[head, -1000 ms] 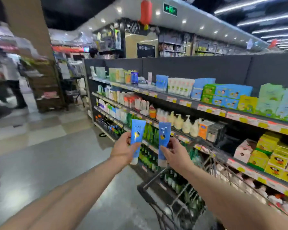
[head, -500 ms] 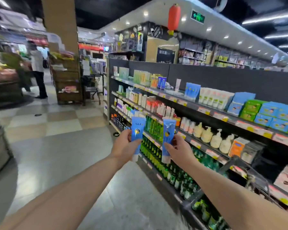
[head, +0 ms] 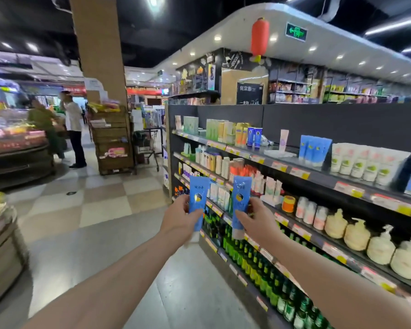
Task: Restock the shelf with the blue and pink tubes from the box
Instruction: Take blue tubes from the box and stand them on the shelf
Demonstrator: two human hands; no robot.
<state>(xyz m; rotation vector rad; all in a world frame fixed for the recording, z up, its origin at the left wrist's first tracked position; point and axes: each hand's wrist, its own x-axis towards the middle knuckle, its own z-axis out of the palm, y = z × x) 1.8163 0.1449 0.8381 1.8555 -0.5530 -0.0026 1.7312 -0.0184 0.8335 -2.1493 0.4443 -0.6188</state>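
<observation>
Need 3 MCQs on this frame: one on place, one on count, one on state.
1. Where do blue tubes already stand?
A) top shelf
B) bottom shelf
C) floor

2. How many tubes do the left hand and right hand hold together?
A) one
B) two
C) four

3. The left hand is:
A) open, empty
B) gripping a tube
C) resting on the shelf

Answers:
1 A, they stand in a row on the top shelf.
2 B, one each: left tube, right tube.
3 B, its fingers curl round the left tube.
</observation>
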